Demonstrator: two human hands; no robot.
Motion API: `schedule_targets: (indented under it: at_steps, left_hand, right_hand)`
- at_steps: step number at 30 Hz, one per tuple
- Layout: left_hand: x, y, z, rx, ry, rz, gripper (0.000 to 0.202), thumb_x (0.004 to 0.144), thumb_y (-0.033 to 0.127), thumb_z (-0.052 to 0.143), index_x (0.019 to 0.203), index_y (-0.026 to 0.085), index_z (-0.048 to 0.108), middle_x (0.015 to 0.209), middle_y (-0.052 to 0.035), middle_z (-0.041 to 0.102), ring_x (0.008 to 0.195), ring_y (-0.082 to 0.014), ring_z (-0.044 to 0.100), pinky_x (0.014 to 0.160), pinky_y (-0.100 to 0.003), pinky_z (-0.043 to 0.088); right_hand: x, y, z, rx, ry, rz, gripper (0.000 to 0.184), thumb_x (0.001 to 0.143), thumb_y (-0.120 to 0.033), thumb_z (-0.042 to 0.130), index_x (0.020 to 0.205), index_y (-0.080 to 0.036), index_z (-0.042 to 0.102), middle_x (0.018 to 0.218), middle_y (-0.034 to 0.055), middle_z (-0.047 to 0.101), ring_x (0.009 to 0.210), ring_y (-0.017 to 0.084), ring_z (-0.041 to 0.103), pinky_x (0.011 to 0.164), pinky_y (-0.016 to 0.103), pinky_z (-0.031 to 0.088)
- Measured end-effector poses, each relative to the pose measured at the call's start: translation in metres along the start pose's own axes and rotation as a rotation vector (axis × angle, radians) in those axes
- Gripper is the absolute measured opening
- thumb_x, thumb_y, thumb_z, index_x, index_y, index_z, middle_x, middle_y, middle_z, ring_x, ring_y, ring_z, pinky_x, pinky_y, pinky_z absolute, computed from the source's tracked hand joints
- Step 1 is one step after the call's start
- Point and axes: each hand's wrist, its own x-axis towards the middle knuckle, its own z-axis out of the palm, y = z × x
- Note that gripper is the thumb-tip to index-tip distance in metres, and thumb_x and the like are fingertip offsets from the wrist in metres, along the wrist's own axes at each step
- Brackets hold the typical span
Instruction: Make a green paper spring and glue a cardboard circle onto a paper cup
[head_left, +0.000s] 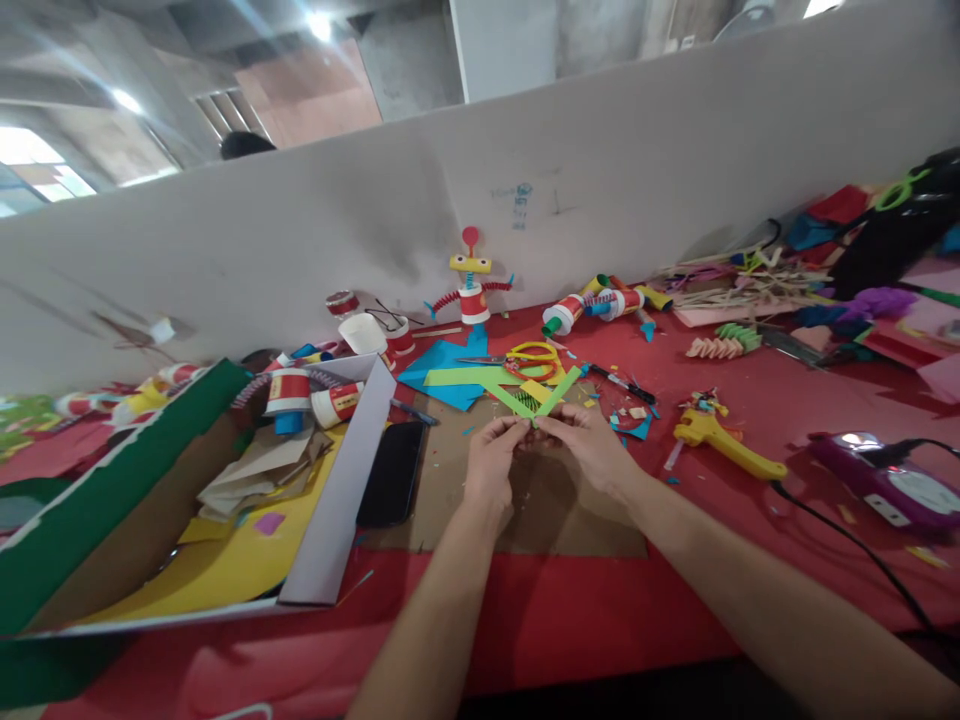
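Note:
Two light green paper strips (pixel 561 390) meet in a V, their lower ends pinched between the fingertips of my left hand (pixel 491 465) and my right hand (pixel 592 447). Both hands are closed at this joint, over a brown cardboard sheet (pixel 585 525). Just beyond the V lie a pair of scissors with yellow and orange handles (pixel 534 357), another flat light green strip (pixel 454 377) and blue paper (pixel 427 362). A small zigzag-folded green piece shows between the strips. My fingers hide the exact fold at the joint.
Left of the cardboard are a black phone (pixel 392 475) and an open box (pixel 328 510) with paper scraps and cup figures. A yellow glue gun (pixel 727 447) and a purple extension socket (pixel 889 485) with a cable lie right. A paper-cup robot figure (pixel 473 303) stands by the white partition.

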Motion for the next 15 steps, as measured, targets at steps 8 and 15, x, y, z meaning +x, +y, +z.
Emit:
schedule_targets:
  at_steps: [8,15]
  left_hand:
    - [-0.0042,0.0014,0.0029,0.008,-0.044,0.012,0.017,0.059,0.027,0.073,0.067,0.015,0.065,0.063,0.0008,0.062,0.056,-0.0070,0.053,0.056,-0.019,0.037]
    - [-0.0025,0.0046,-0.0005,-0.091,-0.015,-0.145,0.023,0.053,0.025,0.078,0.069,0.016,0.064,0.065,-0.0001,0.063,0.060,-0.0090,0.058,0.057,-0.019,0.042]
  right_hand:
    - [-0.0010,-0.0028,-0.0005,-0.110,0.053,-0.020,0.020,0.065,-0.035,0.068,0.063,-0.016,0.064,0.059,-0.0004,0.061,0.056,0.012,0.055,0.056,0.025,0.043]
    - [-0.0010,-0.0011,0.0020,0.013,0.000,-0.013,0.020,0.065,-0.038,0.069,0.066,-0.018,0.067,0.067,0.0007,0.064,0.062,0.014,0.060,0.066,0.029,0.050]
